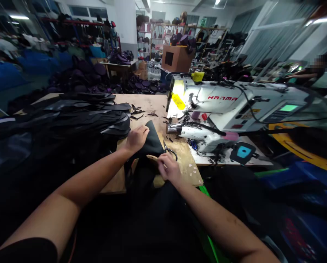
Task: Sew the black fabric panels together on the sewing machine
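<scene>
A piece of black fabric (pixel 152 140) stretches between my hands above the front of the table. My left hand (pixel 137 138) is closed on its upper left edge, fingers curled in. Lower and to the right, my right hand (pixel 169 168) pinches the fabric's near edge, its fingertips partly hidden. Dark material hangs from there toward my lap, where its outline is lost in shadow. Scissors (pixel 174 152) with dark handles lie on the wooden board just beyond my right hand.
A white sewing machine (pixel 220 96) stands to the right, its lamp lit. Stacked black pieces (pixel 97 113) cover the table's left side. Dark scraps (pixel 137 113) are scattered behind my hands. A cardboard box (pixel 177 58) and loaded shelves stand farther back; a person (pixel 314 73) is at far right.
</scene>
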`<action>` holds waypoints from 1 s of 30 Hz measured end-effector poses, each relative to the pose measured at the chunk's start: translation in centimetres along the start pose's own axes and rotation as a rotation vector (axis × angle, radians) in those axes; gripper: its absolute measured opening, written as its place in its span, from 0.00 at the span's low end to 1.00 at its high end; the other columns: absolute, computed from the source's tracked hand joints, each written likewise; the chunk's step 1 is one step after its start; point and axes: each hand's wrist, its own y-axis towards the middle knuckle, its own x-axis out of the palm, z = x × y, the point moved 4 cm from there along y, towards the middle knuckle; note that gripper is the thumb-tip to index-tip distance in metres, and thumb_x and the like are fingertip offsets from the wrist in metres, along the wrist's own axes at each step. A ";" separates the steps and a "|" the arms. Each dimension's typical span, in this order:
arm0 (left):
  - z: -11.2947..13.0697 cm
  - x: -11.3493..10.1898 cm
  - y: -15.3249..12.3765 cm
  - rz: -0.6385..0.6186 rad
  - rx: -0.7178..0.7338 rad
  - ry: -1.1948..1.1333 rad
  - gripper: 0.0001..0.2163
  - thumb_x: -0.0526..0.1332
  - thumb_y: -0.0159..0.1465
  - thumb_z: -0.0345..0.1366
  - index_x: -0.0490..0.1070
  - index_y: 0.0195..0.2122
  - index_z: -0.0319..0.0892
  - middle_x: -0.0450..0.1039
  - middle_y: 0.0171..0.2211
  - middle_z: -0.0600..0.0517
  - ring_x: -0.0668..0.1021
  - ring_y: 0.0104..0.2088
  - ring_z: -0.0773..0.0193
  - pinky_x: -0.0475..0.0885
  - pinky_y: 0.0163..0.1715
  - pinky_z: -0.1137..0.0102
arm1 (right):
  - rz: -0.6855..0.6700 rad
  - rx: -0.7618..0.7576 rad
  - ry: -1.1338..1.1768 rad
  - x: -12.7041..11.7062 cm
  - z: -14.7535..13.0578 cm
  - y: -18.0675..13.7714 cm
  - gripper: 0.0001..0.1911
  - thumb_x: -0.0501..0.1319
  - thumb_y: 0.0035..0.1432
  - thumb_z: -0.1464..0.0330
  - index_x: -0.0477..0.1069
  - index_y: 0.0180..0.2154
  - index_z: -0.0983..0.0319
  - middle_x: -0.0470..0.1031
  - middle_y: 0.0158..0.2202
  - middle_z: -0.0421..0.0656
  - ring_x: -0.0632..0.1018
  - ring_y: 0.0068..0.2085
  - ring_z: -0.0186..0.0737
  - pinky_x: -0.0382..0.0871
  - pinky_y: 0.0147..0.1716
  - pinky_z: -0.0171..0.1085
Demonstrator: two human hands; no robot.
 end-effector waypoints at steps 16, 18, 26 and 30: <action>2.0 -2.2 1.2 -0.370 0.025 -0.424 0.11 0.57 0.62 0.30 0.81 0.34 0.40 0.82 0.38 0.49 0.80 0.40 0.60 0.73 0.45 0.68 | -0.385 -0.097 -0.574 -3.2 -8.7 5.2 0.11 0.57 0.65 0.72 0.77 0.44 0.61 0.79 0.33 0.48 0.79 0.36 0.44 0.67 0.38 0.38; 2.8 -3.0 2.3 -0.571 -0.008 -0.587 0.11 0.57 0.62 0.35 0.80 0.32 0.39 0.81 0.34 0.50 0.80 0.38 0.61 0.73 0.41 0.70 | -0.344 -0.089 -0.610 -5.8 -9.9 8.1 0.07 0.62 0.60 0.72 0.79 0.38 0.60 0.78 0.29 0.46 0.77 0.32 0.42 0.64 0.35 0.37; 3.0 -3.5 1.2 -0.828 -0.338 -0.857 0.16 0.73 0.52 0.45 0.80 0.35 0.38 0.81 0.31 0.50 0.80 0.30 0.60 0.74 0.31 0.69 | -0.201 0.223 0.230 -10.7 -4.6 12.3 0.14 0.71 0.49 0.63 0.79 0.38 0.61 0.80 0.33 0.41 0.78 0.33 0.40 0.70 0.35 0.37; 2.2 -2.6 0.1 -0.584 -0.580 -1.152 0.22 0.76 0.48 0.44 0.81 0.40 0.36 0.83 0.39 0.45 0.83 0.37 0.55 0.78 0.40 0.63 | -0.111 0.513 0.844 -9.0 0.3 6.6 0.27 0.74 0.46 0.57 0.77 0.47 0.61 0.82 0.40 0.44 0.81 0.38 0.44 0.75 0.40 0.41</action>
